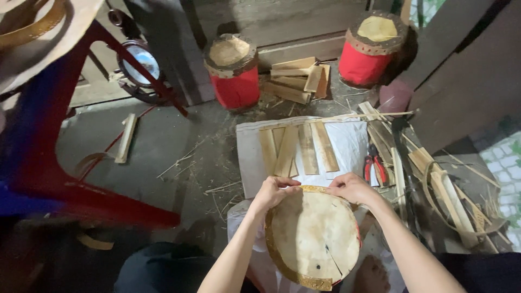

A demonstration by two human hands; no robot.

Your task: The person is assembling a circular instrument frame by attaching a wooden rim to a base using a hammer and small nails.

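Fingers of both hands curl over the far rim of a small drum [313, 237]: left hand [273, 191] at upper left, right hand [351, 187] at upper right, both clamped on it. Drum sits in the lap, skin face tipped up toward camera, axis leaning away. Bamboo slats [297, 149] lie just beyond on white sheet [347, 138]; red pliers [374, 168] beside.

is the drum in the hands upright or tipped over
Tipped: the drum lies with its skin face toward the camera, left hand and right hand gripping its far rim.

no packages, labels, signs or screens show here.
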